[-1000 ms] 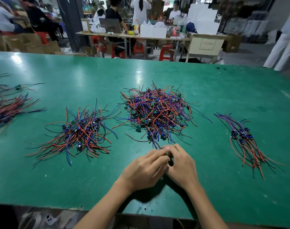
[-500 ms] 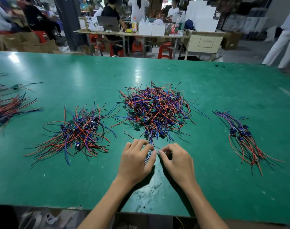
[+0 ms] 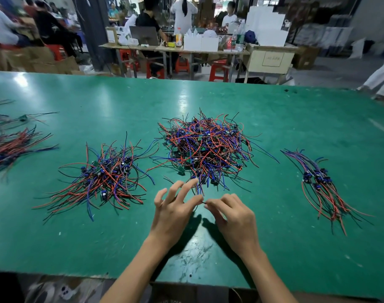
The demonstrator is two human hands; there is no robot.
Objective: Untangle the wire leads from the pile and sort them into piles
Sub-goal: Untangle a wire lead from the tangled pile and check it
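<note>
A big tangled pile point(image 3: 206, 147) of red, blue and black wire leads with small boards lies mid-table. A looser pile point(image 3: 103, 178) lies to its left and a neat bundle point(image 3: 320, 184) to its right. My left hand point(image 3: 173, 211) hovers at the big pile's near edge with fingers spread and straight, fingertips among the hanging leads. My right hand point(image 3: 232, 213) sits beside it, thumb and forefinger pinching the end of a thin dark wire lead point(image 3: 198, 193) that runs up into the pile.
The green table point(image 3: 77, 237) has its near edge just below my forearms. More wire bundles point(image 3: 9, 147) lie at the far left edge. Beyond the table are people, red stools and cluttered work tables point(image 3: 186, 47).
Both hands moved forward from the table front to the big pile's near edge. The left hand's fingers spread open, and the right now pinches a lead.
</note>
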